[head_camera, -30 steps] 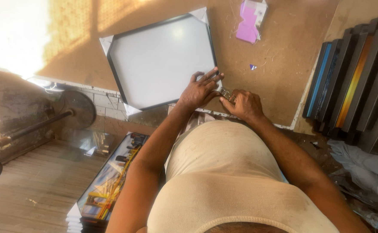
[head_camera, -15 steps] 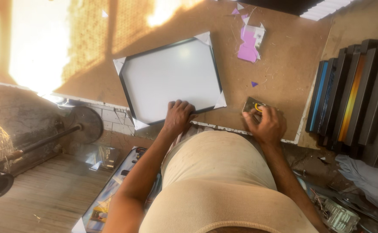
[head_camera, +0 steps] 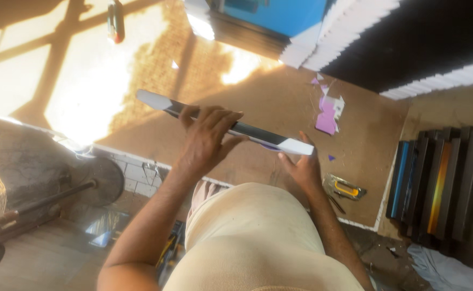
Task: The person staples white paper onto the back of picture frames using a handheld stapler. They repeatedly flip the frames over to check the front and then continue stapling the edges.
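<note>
I hold a black picture frame (head_camera: pixel 258 132) with white corner protectors lifted off the brown board table (head_camera: pixel 247 91), seen edge-on and tilted. My left hand (head_camera: pixel 207 137) grips its near edge from above, fingers curled over it. My right hand (head_camera: pixel 301 170) supports the frame's right end from below near the white corner. A yellow and grey staple gun (head_camera: pixel 344 188) lies on the board just right of my right hand.
Pink and white paper scraps (head_camera: pixel 327 110) lie on the board. A row of framed pictures (head_camera: pixel 441 188) stands at the right. Stacked frames with white corners (head_camera: pixel 355 37) sit at the far edge. A metal fan and stand (head_camera: pixel 26 199) are at the left.
The frame lay flat on the board; now it is lifted and turned edge-on in both hands. My right hand let go of the staple gun, which now rests on the board.
</note>
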